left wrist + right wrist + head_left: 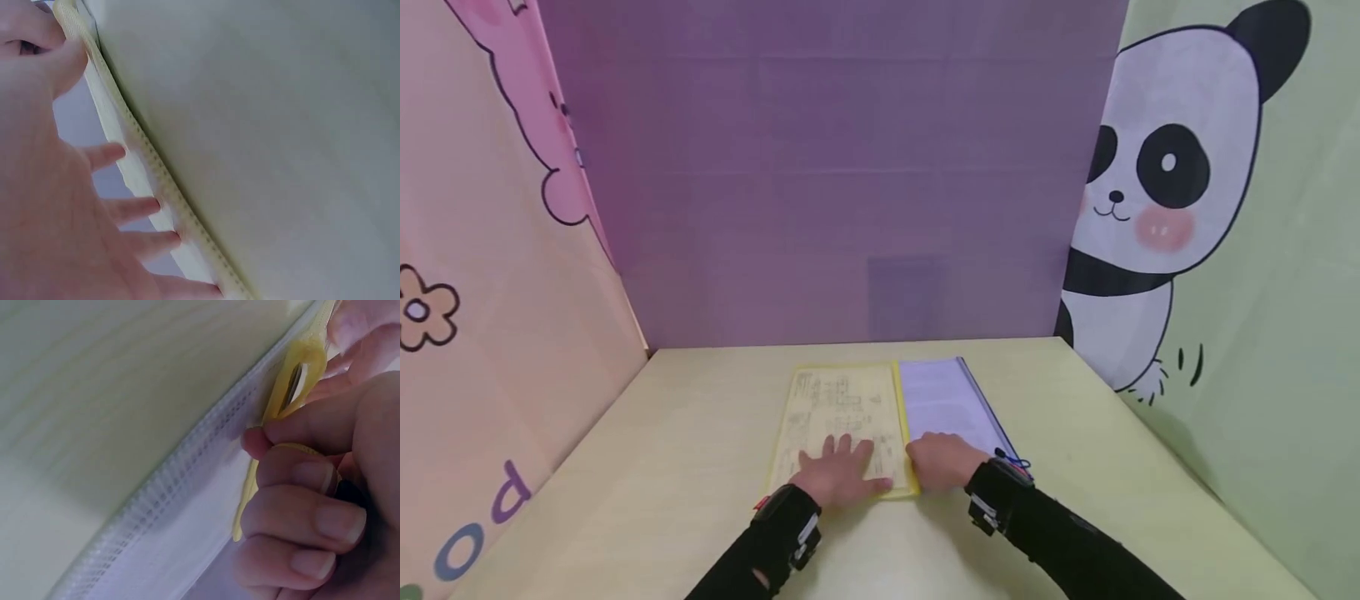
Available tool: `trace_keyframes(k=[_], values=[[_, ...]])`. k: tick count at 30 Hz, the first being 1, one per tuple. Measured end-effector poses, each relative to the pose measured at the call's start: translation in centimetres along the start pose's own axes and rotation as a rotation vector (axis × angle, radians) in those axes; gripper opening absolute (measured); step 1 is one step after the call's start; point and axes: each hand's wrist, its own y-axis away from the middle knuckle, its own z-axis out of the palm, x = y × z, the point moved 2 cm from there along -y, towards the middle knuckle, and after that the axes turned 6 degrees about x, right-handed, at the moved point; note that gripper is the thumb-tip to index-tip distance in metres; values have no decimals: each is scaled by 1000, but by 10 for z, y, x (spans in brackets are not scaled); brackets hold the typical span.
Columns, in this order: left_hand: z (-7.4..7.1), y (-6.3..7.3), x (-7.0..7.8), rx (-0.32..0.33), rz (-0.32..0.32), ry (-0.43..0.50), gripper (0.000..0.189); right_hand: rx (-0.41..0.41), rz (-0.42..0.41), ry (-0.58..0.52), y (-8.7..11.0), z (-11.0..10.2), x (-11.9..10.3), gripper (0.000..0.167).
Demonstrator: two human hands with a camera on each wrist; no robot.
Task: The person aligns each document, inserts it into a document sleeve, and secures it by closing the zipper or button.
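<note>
A yellow-edged mesh document pouch (838,400) lies on the table, a printed sheet showing through it. My left hand (842,475) rests on its front part, fingers spread and straight. At the pouch's right edge, near the front corner, my right hand (946,461) pinches the yellow border, its other fingers curled; the right wrist view shows a yellow loop (307,359) beside the thumb and index finger. A second, pale violet pouch (936,392) with a dark right edge lies alongside the yellow one, partly covered by my right hand.
The pale wooden table (700,433) extends around both pouches. Behind it stands a purple panel (835,167). A wall with a panda drawing (1180,100) bounds the right side, and a pink wall (497,275) the left. A blue cord (1017,461) lies by the right wrist.
</note>
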Motion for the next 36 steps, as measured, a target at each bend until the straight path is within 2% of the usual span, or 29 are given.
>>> trace_keyframes(k=[4, 10, 16, 24, 36], values=[[-5, 0, -2, -25, 10, 15, 80, 17, 18, 18, -4, 0, 1, 9], [-7, 4, 0, -37, -20, 2, 79, 42, -2, 20, -7, 9, 4, 9], [-6, 6, 2, -46, -44, -20, 78, 33, -57, 3, -1, 8, 4, 9], [-8, 3, 2, -62, -51, -38, 78, 27, -81, 0, 9, 5, 1, 12], [-5, 3, 3, -18, -54, -59, 78, 19, -111, -39, 14, 5, 4, 16]])
